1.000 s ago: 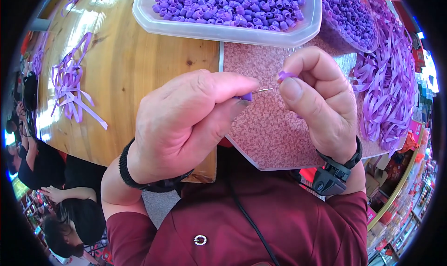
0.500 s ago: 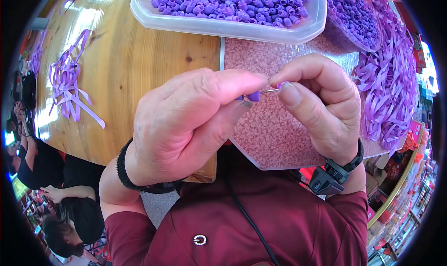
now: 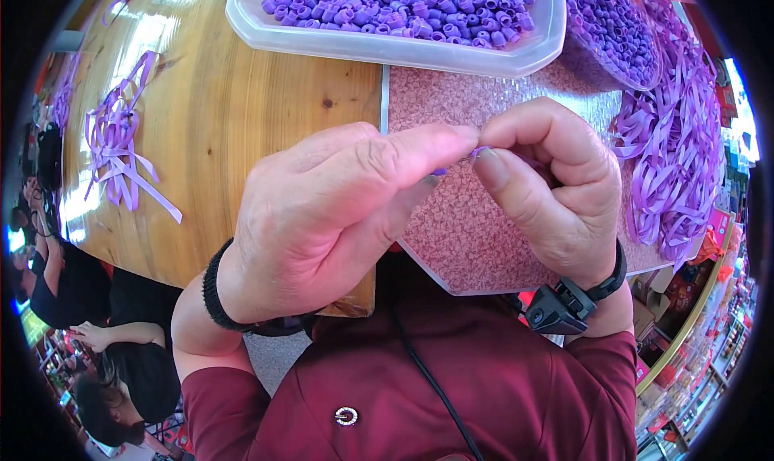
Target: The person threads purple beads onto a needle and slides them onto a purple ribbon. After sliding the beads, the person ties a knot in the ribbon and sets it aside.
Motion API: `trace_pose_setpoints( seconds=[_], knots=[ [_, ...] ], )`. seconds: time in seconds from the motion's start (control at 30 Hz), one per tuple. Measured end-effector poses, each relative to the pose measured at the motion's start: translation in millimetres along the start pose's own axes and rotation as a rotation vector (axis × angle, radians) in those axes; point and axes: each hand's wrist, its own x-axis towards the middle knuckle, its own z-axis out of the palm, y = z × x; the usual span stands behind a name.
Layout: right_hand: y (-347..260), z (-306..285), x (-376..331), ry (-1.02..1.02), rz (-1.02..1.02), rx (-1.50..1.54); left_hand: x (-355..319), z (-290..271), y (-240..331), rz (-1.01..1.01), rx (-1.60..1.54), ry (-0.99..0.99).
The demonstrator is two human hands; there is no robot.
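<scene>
Over the pink-patterned mat, my two hands meet fingertip to fingertip. My left hand [image 3: 318, 211] is closed on a small purple plastic cap [image 3: 439, 171], of which only a sliver shows between thumb and fingers. A thumb-and-finger pinch of my right hand [image 3: 560, 191] holds a bit of purple ribbon [image 3: 480, 150]. Between the hands a short piece of a thin metal needle or hook [image 3: 464, 159] shows; its ends are hidden. My left index fingertip reaches to the right fingertips, touching or almost touching them.
A clear plastic tub [image 3: 387, 58] of purple caps stands beyond my hands. A second container [image 3: 617, 45] of caps and a heap of purple ribbons [image 3: 673, 154] lie to the right. More ribbons [image 3: 121, 146] lie on the wooden table at left. Another person [image 3: 133, 364] sits at lower left.
My left fingers have shifted right and stretched toward the right fingertips, covering most of the cap. Less of the metal piece shows between the hands. My right hand has moved slightly left.
</scene>
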Motion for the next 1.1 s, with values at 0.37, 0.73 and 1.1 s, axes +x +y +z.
trace_pose_setpoints(
  seconds=[0.37,0.73,1.1],
  knots=[
    [-1.1,1.1,-0.5,-0.001,0.054,0.041,0.5,4.7,1.3,-0.008,-0.042,0.041],
    [-1.2,0.1,-0.5,0.004,0.053,0.039,2.4,2.2,2.5,-0.028,-0.061,0.021],
    [2.4,-1.2,-1.2,-0.030,0.006,0.022,2.2,3.4,3.6,-0.085,-0.096,0.008]
  ],
)
